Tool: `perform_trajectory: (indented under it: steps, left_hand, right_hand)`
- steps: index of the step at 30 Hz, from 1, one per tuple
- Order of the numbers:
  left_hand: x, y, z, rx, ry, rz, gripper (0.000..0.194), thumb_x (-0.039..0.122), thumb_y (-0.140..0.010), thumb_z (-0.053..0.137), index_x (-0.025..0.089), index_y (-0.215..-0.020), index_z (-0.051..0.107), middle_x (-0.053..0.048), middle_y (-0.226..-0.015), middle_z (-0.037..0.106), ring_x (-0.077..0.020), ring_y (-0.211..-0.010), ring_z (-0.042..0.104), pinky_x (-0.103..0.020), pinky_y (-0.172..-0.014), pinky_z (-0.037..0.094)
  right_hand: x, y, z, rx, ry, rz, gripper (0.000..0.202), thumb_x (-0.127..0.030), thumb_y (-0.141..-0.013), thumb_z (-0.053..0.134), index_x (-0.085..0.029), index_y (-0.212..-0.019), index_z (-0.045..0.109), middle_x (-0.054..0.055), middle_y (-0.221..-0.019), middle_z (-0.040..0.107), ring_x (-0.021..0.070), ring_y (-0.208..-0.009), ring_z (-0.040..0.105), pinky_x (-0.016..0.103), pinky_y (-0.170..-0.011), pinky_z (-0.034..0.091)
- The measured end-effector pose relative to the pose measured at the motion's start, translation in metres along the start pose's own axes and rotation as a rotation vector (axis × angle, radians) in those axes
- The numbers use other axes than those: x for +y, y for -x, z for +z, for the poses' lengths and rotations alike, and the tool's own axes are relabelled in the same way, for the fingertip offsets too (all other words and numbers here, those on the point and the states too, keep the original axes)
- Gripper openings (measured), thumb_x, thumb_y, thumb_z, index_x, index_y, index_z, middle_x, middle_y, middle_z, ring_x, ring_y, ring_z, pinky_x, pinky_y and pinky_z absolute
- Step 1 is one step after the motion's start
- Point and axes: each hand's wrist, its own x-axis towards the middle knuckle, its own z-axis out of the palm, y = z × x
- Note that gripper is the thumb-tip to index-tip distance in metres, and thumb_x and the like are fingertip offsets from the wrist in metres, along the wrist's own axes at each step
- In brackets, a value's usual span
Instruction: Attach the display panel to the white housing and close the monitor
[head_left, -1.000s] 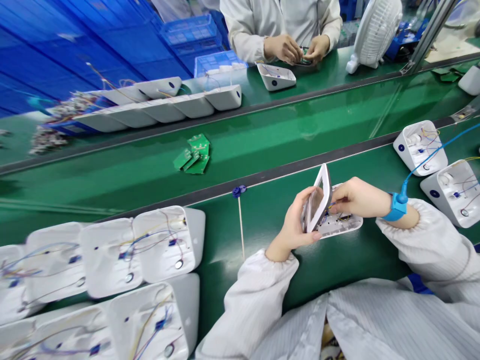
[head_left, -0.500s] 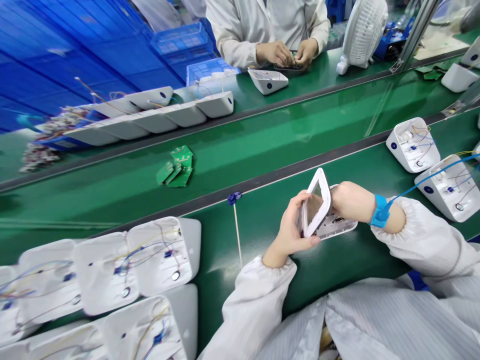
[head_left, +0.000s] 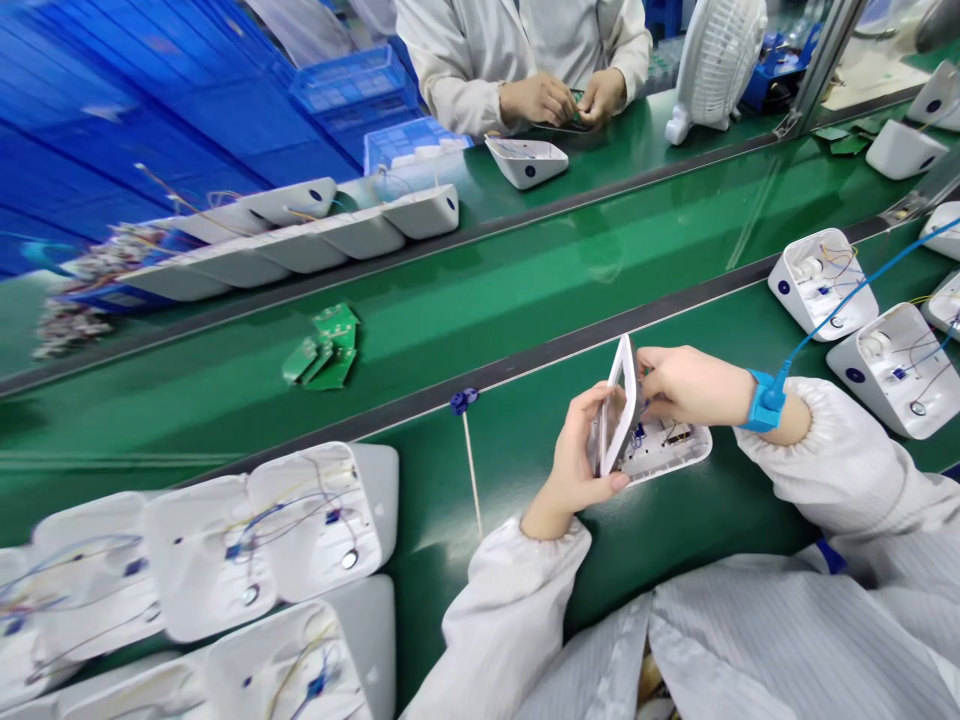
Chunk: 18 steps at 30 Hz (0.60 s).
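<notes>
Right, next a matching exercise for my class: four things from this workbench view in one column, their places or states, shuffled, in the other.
Things:
1. Left hand
2. Blue strap
3. Nearer green boards
4. Fan

Places or states:
A. Standing on the far bench
B. Gripping a white frame
C. Around the wrist of the right hand
D. Lying on the middle strip

Pairs: 1-B, 2-C, 3-D, 4-A

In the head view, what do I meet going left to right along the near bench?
Open white shells with wires, a thin white stick, the left hand holding a tilted white frame, the right hand, then more open white shells.
</notes>
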Motion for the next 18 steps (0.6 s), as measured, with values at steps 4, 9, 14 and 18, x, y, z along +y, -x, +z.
perform_trajectory:
  steps: [4, 9, 14, 18]
  left_hand:
    - [-0.0001, 0.0004, 0.0002, 0.003, 0.001, -0.005, 0.094, 0.067, -0.067, 0.078, 0.023, -0.140, 0.038, -0.016, -0.144, 0.041, -0.0393, -0.136, 0.042, -0.057, -0.116, 0.032]
    - [0.0021, -0.0002, 0.0003, -0.015, 0.008, -0.021, 0.093, 0.068, -0.068, 0.078, 0.024, -0.140, 0.038, -0.016, -0.143, 0.041, -0.0396, -0.135, 0.042, -0.058, -0.114, 0.034]
    - [0.0048, -0.0003, 0.0013, -0.011, 0.036, -0.026, 0.093, 0.067, -0.067, 0.079, 0.025, -0.140, 0.039, -0.015, -0.143, 0.042, -0.0384, -0.135, 0.042, -0.058, -0.116, 0.031]
    - [0.0064, -0.0002, 0.0019, -0.006, 0.045, -0.027, 0.092, 0.066, -0.069, 0.078, 0.025, -0.141, 0.038, -0.015, -0.144, 0.041, -0.0380, -0.137, 0.040, -0.057, -0.118, 0.029]
  right_hand:
    - [0.0024, 0.0008, -0.0026, -0.009, -0.101, -0.069, 0.013, -0.010, -0.083, 0.066, -0.017, -0.083, 0.077, 0.006, -0.091, 0.068, 0.0150, -0.079, 0.063, 0.025, -0.071, 0.049]
    - [-0.0014, -0.0003, -0.0027, -0.046, -0.217, 0.004, 0.015, -0.004, -0.080, 0.065, -0.016, -0.078, 0.075, -0.001, -0.067, 0.066, 0.0100, -0.059, 0.058, 0.022, -0.060, 0.043]
    - [-0.0016, -0.0040, 0.0015, -0.078, -0.173, -0.017, 0.008, -0.011, -0.078, 0.072, -0.016, -0.072, 0.073, -0.003, -0.059, 0.064, 0.0085, -0.053, 0.054, 0.022, -0.056, 0.037]
    - [0.0002, -0.0045, 0.0060, -0.066, -0.176, -0.073, 0.006, -0.013, -0.081, 0.070, -0.015, -0.079, 0.075, -0.002, -0.062, 0.065, 0.0087, -0.054, 0.053, 0.022, -0.056, 0.037]
